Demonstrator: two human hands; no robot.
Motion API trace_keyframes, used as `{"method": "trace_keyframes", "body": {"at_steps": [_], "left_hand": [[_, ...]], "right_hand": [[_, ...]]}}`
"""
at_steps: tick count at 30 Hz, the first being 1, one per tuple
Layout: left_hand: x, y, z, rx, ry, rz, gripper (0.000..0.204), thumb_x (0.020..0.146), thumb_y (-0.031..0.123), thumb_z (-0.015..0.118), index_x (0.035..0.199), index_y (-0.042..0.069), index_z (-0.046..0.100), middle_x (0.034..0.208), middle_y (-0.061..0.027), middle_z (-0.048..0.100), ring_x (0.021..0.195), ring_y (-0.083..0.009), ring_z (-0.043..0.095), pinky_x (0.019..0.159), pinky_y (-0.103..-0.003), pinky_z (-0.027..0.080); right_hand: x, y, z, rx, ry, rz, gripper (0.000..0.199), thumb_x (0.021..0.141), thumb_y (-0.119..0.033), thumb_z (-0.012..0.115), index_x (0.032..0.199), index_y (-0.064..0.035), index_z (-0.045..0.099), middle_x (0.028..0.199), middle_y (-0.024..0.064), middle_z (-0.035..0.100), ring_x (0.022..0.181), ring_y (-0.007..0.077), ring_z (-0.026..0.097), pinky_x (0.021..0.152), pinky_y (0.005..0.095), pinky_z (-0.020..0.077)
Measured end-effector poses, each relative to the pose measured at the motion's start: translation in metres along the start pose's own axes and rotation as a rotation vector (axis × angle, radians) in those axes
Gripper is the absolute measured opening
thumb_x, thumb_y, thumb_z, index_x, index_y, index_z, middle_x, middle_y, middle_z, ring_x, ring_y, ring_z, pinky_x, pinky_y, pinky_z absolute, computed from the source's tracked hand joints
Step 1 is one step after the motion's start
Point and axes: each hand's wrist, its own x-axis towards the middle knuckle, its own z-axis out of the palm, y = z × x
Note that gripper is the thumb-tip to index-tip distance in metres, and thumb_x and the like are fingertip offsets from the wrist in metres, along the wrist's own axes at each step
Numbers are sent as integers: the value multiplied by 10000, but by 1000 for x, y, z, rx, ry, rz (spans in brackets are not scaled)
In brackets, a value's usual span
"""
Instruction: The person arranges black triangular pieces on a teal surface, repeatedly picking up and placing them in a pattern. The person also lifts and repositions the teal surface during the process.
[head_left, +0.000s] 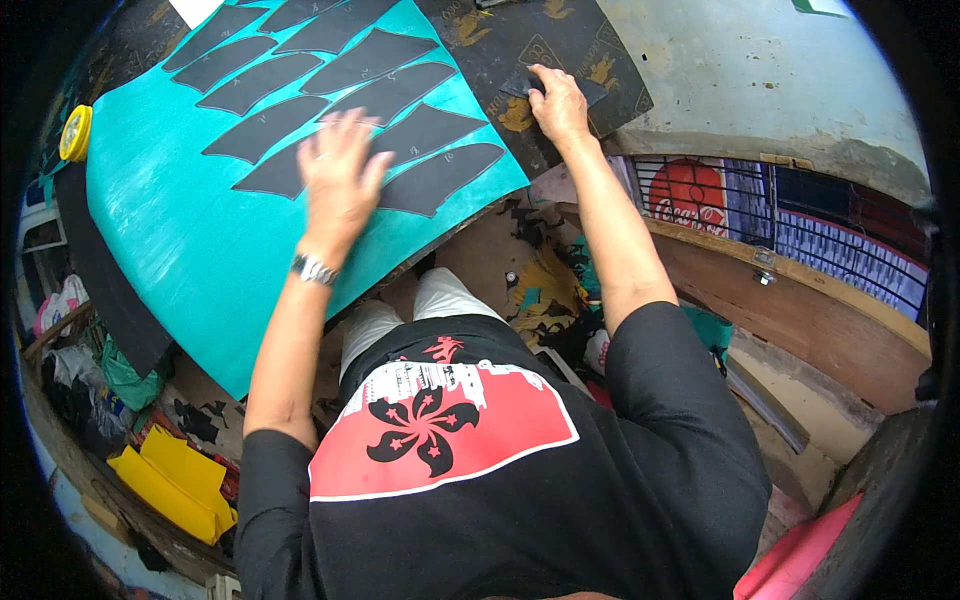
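The left hand is spread wide, palm down and somewhat blurred, over dark grey, leaf-shaped flat pieces laid out in slanting rows on a large, glossy turquoise sheet. Its fingers cover parts of the pieces in the middle; whether the palm presses on them or hovers just above cannot be told. More of these pieces lie beyond the fingertips, and others show just to the left and right of this hand, several with small pale marks. A silver metal wristwatch sits on the wrist behind it. The right hand, past the sheet's right edge, is partly curled with forefinger and thumb reaching out at a small dark flat piece; I cannot tell whether it grips the piece or only rests on it. Beneath this hand is the dark worktop with gold printed figures, and to its right a pale grey, worn surface. Well to the left of the left hand, a round yellow object stands at the sheet's edge, with a long black strip hanging below it.
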Motion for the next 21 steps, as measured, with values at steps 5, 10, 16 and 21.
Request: {"method": "trace_keyframes", "body": {"at_steps": [5,10,16,21], "left_hand": [[75,83,85,-78,-224,309,430,909,279,663,1268,48,611,1380,-108,567,1374,-284,440,1149,-598,247],[112,106,144,77,-307,262,436,885,268,673,1246,31,615,1287,-126,599,1337,-283,468,1168,-594,215],[111,101,150,215,-349,236,388,934,308,608,1249,86,652,1318,-32,617,1256,-197,534,1147,-680,150],[116,100,145,224,-379,253,386,949,318,594,1254,92,659,1314,-25,628,1253,-195,536,1160,-651,155]], "right_hand": [[-4,23,15,-54,-27,-115,542,798,-86,691,1323,-122,558,1142,122,668,1058,337,623,919,433,515],[-8,19,23,-146,39,-203,596,786,-66,673,1357,-147,523,1061,94,673,975,309,637,811,404,560],[-1,25,24,-146,130,-203,594,779,-75,682,1346,-161,528,982,64,683,908,287,652,772,400,565],[8,32,16,78,139,-12,538,809,-59,658,1318,-196,555,891,65,707,819,299,695,754,434,562]]}}
